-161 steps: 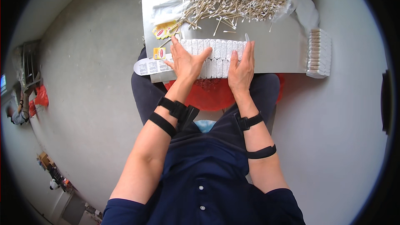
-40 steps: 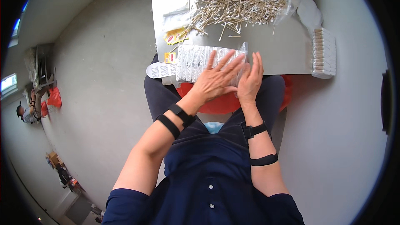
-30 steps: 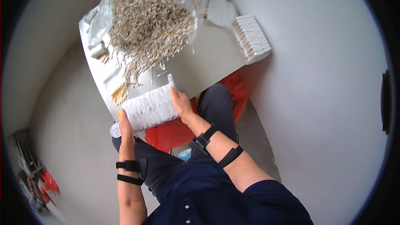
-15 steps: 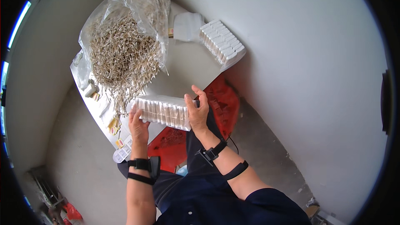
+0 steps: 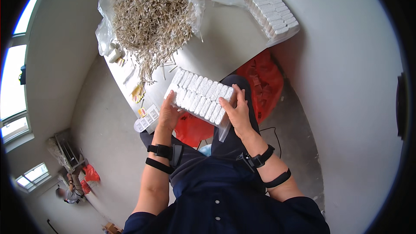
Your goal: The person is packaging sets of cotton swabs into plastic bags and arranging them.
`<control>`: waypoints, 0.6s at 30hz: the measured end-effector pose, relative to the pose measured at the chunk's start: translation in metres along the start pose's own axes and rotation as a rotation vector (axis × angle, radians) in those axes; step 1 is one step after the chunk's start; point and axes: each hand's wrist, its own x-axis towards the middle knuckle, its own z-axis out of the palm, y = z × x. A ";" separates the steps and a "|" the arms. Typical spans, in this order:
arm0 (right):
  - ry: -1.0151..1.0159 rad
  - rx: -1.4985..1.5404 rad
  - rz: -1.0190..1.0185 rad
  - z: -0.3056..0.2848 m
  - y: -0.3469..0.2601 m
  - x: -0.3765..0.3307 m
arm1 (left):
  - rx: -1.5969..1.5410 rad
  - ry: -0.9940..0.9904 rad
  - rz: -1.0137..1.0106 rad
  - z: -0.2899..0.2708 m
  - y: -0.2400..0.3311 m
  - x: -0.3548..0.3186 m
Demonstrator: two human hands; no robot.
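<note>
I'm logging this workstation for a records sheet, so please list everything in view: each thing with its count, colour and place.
clear pack of white packets: one, white in clear wrap, held up between both hands over the table edge
second pack of white packets: one, white, far right corner of the table
heap of thin sticks: too many to count, tan, spilling from an open clear bag at the far left of the table
table: one, grey
small printed packets: a few, white and yellow, near left table edge
red bag: one, on the floor right of the knees
left hand: under the pack's left end
right hand: gripping the pack's right end
</note>
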 end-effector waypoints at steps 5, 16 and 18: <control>0.137 0.891 -0.042 -0.019 -0.013 -0.013 | -0.070 -0.248 0.134 0.034 0.007 0.011; 0.317 0.975 -0.346 -0.147 -0.090 0.122 | 0.046 -0.496 0.394 0.294 0.105 0.109; 0.355 0.925 -0.381 -0.161 -0.097 0.167 | 0.090 -0.457 0.423 0.328 0.112 0.140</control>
